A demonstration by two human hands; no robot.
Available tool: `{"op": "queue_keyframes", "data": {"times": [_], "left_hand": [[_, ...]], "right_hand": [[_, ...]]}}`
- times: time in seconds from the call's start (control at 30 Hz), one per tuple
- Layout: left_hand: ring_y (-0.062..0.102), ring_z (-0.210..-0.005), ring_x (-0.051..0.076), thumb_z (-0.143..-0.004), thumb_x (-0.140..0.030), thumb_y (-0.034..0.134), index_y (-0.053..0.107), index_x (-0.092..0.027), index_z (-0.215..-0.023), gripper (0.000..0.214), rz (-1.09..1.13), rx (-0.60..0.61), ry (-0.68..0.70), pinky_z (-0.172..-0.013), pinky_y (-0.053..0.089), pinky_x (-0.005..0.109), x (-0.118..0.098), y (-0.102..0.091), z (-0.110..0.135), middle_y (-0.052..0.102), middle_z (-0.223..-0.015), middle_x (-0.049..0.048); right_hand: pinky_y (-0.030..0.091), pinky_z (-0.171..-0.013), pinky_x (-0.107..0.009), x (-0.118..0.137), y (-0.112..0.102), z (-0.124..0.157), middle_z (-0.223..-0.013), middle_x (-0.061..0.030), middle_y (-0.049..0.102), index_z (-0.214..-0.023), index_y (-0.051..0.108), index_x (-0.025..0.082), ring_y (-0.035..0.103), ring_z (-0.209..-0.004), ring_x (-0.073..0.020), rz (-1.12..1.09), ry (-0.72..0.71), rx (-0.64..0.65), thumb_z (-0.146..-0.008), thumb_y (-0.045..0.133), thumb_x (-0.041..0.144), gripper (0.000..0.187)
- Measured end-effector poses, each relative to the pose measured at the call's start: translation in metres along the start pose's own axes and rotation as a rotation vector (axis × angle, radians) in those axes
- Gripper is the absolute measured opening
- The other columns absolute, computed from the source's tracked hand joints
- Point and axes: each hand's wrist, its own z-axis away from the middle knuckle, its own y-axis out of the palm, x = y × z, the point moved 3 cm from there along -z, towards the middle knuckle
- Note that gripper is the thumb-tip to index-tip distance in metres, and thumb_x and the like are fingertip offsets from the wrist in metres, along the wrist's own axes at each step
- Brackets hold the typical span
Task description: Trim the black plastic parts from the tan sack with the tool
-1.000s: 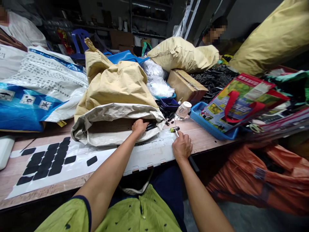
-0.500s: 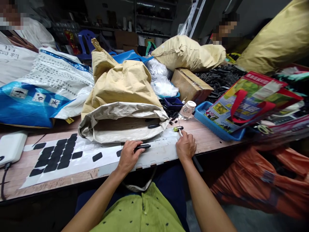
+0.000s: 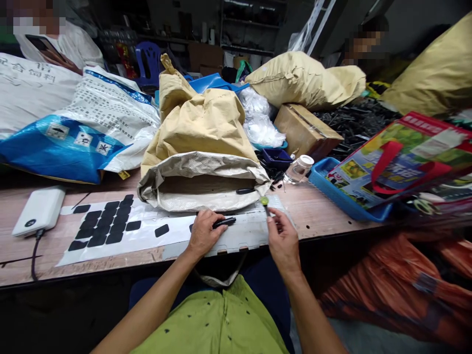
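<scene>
My left hand (image 3: 205, 235) is closed on one end of a slim black handle-like piece (image 3: 225, 222), low over the board at the table's front edge. The piece's other end sticks out to the right. In my right hand (image 3: 283, 242) is a small hammer (image 3: 264, 201), gripped by its handle with the green striking face up. That head stands a little above and right of the black piece, apart from it. Beyond my hands a beige sack (image 3: 206, 132) lies with its mouth facing me. A similar black piece (image 3: 245, 191) rests in the mouth.
White paper with black rounded patches (image 3: 110, 221) lies left, beside a white power bank (image 3: 39, 211). A clear jar (image 3: 298, 169), cardboard box (image 3: 306, 130) and blue basket (image 3: 332, 191) stand right. Orange sacking (image 3: 398, 280) hangs below the table. Two people are at the back.
My right hand has lifted the hammer and turned it, so its green face now shows upward. My left hand keeps the black piece in much the same place. The view has shifted slightly left.
</scene>
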Motion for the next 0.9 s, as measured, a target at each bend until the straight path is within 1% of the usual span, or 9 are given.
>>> {"op": "queue_keyframes", "data": {"times": [0.03, 0.1, 0.2, 0.4, 0.47, 0.57, 0.63, 0.8, 0.9], "left_hand": [[0.056, -0.094, 0.025, -0.088, -0.029, 0.075, 0.075, -0.025, -0.104, 0.016, 0.007, 0.005, 0.001, -0.087, 0.046, 0.04, 0.0, -0.001, 0.0, 0.069, -0.092, 0.004], [0.055, -0.094, 0.025, -0.087, -0.028, 0.075, 0.076, -0.024, -0.103, 0.017, 0.026, 0.016, 0.005, -0.086, 0.045, 0.039, 0.0, -0.002, 0.0, 0.068, -0.091, 0.0042], [0.054, -0.093, 0.024, -0.086, -0.026, 0.076, 0.078, -0.024, -0.103, 0.016, 0.053, 0.037, 0.031, -0.085, 0.045, 0.038, 0.0, -0.005, 0.0, 0.067, -0.09, 0.0044], [0.053, -0.093, 0.023, -0.088, -0.024, 0.074, 0.079, -0.023, -0.105, 0.017, 0.07, 0.033, 0.075, -0.085, 0.045, 0.037, 0.003, -0.005, 0.001, 0.065, -0.089, 0.005], [0.052, -0.093, 0.023, -0.089, -0.024, 0.073, 0.079, -0.022, -0.106, 0.018, 0.068, 0.041, 0.085, -0.085, 0.044, 0.037, 0.004, -0.004, 0.001, 0.065, -0.089, 0.0052], [0.051, -0.092, 0.023, -0.091, -0.023, 0.071, 0.079, -0.021, -0.105, 0.016, 0.063, 0.04, 0.107, -0.084, 0.044, 0.037, 0.004, -0.004, 0.001, 0.064, -0.088, 0.0053], [0.051, -0.091, 0.023, -0.09, -0.022, 0.07, 0.079, -0.021, -0.104, 0.016, 0.064, 0.038, 0.11, -0.084, 0.044, 0.037, 0.004, -0.004, 0.001, 0.064, -0.088, 0.0053], [0.053, -0.092, 0.023, -0.09, -0.024, 0.072, 0.079, -0.022, -0.104, 0.016, 0.063, 0.037, 0.106, -0.086, 0.044, 0.039, 0.005, -0.003, 0.001, 0.064, -0.089, 0.0052], [0.052, -0.091, 0.023, -0.09, -0.025, 0.071, 0.079, -0.022, -0.104, 0.016, 0.051, 0.041, 0.108, -0.085, 0.044, 0.039, 0.005, -0.003, 0.001, 0.064, -0.089, 0.0052]], "right_hand": [[0.052, -0.082, -0.031, 0.007, 0.008, 0.009, -0.107, -0.009, 0.073, -0.124, 0.069, 0.019, 0.066, -0.09, -0.0197, -0.06, -0.029, 0.077, -0.098, 0.052, 0.037, 0.036], [0.053, -0.09, -0.032, 0.019, 0.021, 0.025, -0.118, -0.0098, 0.073, -0.124, 0.069, 0.019, 0.068, -0.102, -0.0203, -0.112, -0.101, 0.174, -0.099, 0.052, 0.034, 0.034], [0.052, -0.099, -0.034, 0.029, 0.033, 0.039, -0.121, -0.0093, 0.073, -0.125, 0.07, 0.021, 0.067, -0.112, -0.0199, -0.094, -0.203, 0.234, -0.1, 0.05, 0.027, 0.032], [0.052, -0.097, -0.031, 0.038, 0.034, 0.048, -0.111, -0.0083, 0.071, -0.13, 0.068, 0.021, 0.067, -0.105, -0.018, -0.001, -0.305, 0.216, -0.104, 0.046, 0.024, 0.035], [0.052, -0.094, -0.029, 0.037, 0.036, 0.05, -0.107, -0.0078, 0.07, -0.133, 0.067, 0.021, 0.066, -0.101, -0.0175, 0.03, -0.341, 0.218, -0.104, 0.044, 0.023, 0.036], [0.052, -0.086, -0.027, 0.033, 0.041, 0.053, -0.1, -0.0066, 0.069, -0.132, 0.068, 0.022, 0.067, -0.093, -0.0172, 0.11, -0.381, 0.259, -0.104, 0.044, 0.022, 0.037], [0.052, -0.084, -0.026, 0.03, 0.042, 0.051, -0.098, -0.0062, 0.069, -0.131, 0.069, 0.022, 0.067, -0.092, -0.0174, 0.154, -0.378, 0.269, -0.104, 0.044, 0.022, 0.036], [0.051, -0.091, -0.028, 0.028, 0.033, 0.045, -0.104, -0.0076, 0.068, -0.133, 0.067, 0.021, 0.065, -0.098, -0.0179, 0.114, -0.363, 0.187, -0.105, 0.043, 0.023, 0.037], [0.05, -0.09, -0.028, 0.025, 0.034, 0.047, -0.103, -0.007, 0.068, -0.134, 0.066, 0.022, 0.065, -0.097, -0.0175, 0.13, -0.368, 0.216, -0.105, 0.043, 0.022, 0.037]]}}
